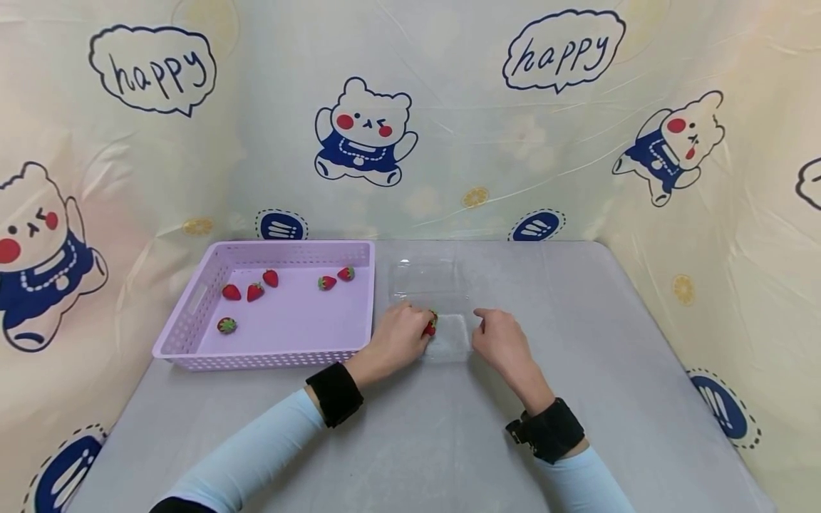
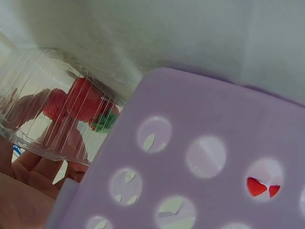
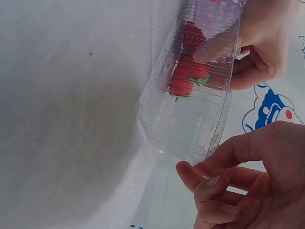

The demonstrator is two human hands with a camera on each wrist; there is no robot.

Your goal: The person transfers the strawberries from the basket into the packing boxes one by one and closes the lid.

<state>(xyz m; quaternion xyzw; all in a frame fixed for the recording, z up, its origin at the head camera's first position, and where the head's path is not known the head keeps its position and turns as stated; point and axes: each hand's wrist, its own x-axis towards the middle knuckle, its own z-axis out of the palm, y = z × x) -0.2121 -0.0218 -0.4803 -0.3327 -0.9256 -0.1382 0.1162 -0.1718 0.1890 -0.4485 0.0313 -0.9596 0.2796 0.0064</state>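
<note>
A clear plastic clamshell box (image 1: 449,349) lies on the table with its lid (image 1: 423,274) folded back. My left hand (image 1: 400,331) reaches into its left side and pinches a strawberry (image 1: 430,328). Several strawberries (image 3: 183,76) cluster there in the right wrist view, seen through the ribbed wall. The left wrist view shows red strawberries (image 2: 83,100) among the fingers behind the plastic. At the box's right edge is my right hand (image 1: 503,345), fingers loosely curled and nothing held; its fingertips (image 3: 187,172) are close by the corner, whether touching I cannot tell.
A lilac perforated basket (image 1: 276,356) stands left of the box, with several strawberries (image 1: 255,291) spread inside. Its side wall (image 2: 190,124) blocks much of the left wrist view. A printed curtain (image 1: 449,142) hangs behind the grey table (image 1: 616,335).
</note>
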